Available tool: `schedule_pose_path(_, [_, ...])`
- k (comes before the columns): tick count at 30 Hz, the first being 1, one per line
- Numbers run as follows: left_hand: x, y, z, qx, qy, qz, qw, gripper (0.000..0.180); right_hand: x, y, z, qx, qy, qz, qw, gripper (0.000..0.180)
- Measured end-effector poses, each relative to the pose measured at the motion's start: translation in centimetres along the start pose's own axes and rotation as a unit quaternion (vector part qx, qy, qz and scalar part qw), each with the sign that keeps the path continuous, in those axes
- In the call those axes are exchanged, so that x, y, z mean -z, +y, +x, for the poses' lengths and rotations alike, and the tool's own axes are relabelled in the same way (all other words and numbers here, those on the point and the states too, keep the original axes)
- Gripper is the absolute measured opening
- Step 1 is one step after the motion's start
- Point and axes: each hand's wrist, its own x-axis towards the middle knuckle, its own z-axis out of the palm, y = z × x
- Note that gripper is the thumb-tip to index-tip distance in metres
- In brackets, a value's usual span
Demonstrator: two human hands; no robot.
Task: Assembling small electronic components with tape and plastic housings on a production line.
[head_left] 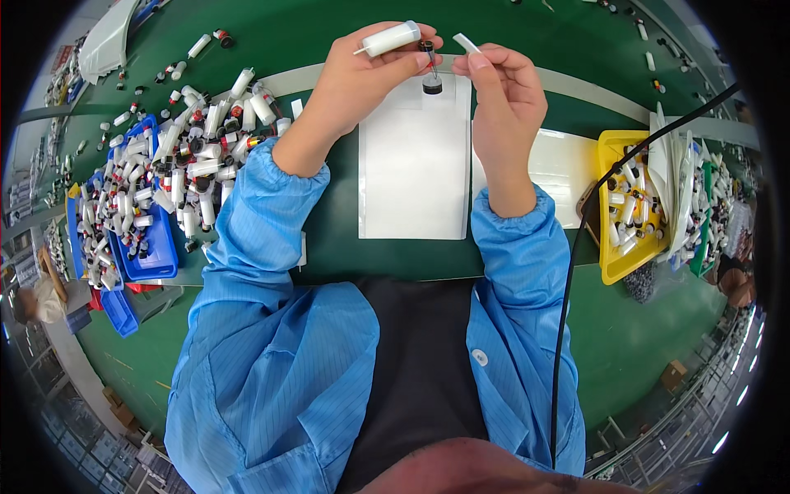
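Observation:
My left hand (362, 78) is closed around a white cylinder (390, 39) with a translucent end and a thin stem pointing left. By the same fingertips hangs a small black-and-clear part (431, 82), joined by thin strands to a dark ring-like piece (427, 47). Just right of it, my right hand (506, 82) pinches a short white strip (466, 42) between thumb and fingers, its free end pointing up and left. Both hands are above the far end of a white sheet (414, 177) on the green table. The strip and the cylinder are apart.
A heap of similar white cylinders (210, 136) lies at the left, spilling around blue trays (156, 259). On the right stands a yellow tray (607, 239) with more of them. A second glossy sheet (564, 177) lies beside it. A black cable (573, 272) crosses the right side.

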Motion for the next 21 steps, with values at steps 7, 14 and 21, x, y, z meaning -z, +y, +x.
schedule_pose_path(7, [-0.1, 0.5, -0.2, -0.015, -0.019, 0.126, 0.992, 0.026, 0.9, 0.1, 0.4, -0.118, -0.080, 0.081, 0.986, 0.009])
schedule_pose_path(14, [-0.3, 0.2, -0.2, -0.011, -0.023, 0.131, 0.991, 0.027, 0.6, 0.4, 0.1, -0.157, -0.066, 0.056, 0.984, 0.012])
schedule_pose_path(21, [-0.3, 0.4, -0.3, 0.009, -0.044, 0.111, 0.993, 0.032, -0.5, -0.1, -0.3, -0.109, -0.031, -0.027, 0.993, 0.013])
